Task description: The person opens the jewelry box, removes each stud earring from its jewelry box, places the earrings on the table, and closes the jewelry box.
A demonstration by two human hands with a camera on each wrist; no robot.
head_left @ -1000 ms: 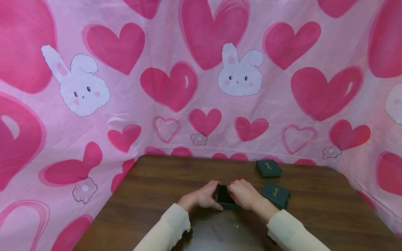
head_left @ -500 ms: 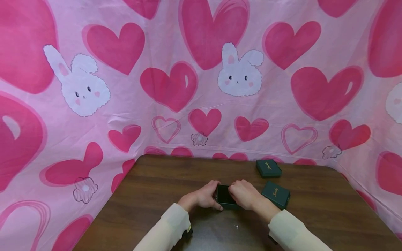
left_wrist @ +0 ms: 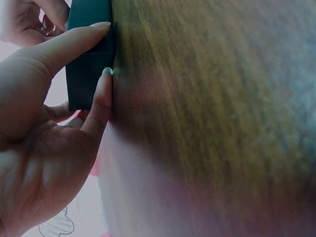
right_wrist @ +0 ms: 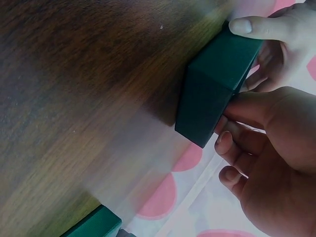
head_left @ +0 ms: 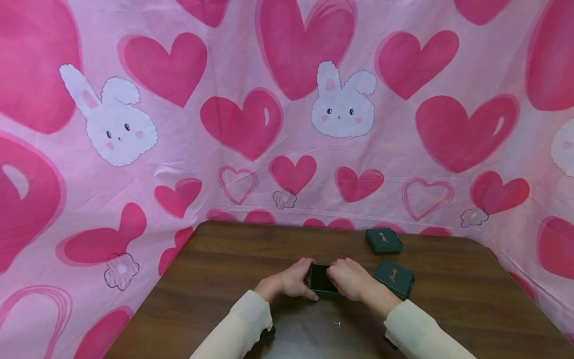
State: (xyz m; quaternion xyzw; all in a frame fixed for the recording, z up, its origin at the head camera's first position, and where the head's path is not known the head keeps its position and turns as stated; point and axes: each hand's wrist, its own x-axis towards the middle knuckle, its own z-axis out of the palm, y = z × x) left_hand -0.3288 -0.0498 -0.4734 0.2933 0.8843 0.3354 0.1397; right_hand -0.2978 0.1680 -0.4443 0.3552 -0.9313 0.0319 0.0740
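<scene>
In the head view a dark green jewelry box (head_left: pixel 331 295) sits uncovered on the table, its inside black. My left hand (head_left: pixel 293 280) grips the box's left end, thumb along the near wall, as the left wrist view also shows. At the opposite end is my right hand (head_left: pixel 350 278), thumb and forefinger pinching at the rim with the thumb tip inside the box. In the right wrist view its other fingers (right_wrist: pixel 236 153) are curled outside the green wall (right_wrist: pixel 200 106). What lies under the right fingertips is hidden.
Right of the hands lies a green square lid or box (head_left: pixel 394 279) with gold lettering. Behind it is another green lettered box (head_left: pixel 384 241). A tiny whitish piece (head_left: pixel 337 324) lies on the brown wooden table (head_left: pixel 215 299) in front. A pink heart-patterned cloth (head_left: pixel 242 149) hangs behind.
The right hand has shifted very slightly to the right along the box's end. The left hand and the box look unmoved.
</scene>
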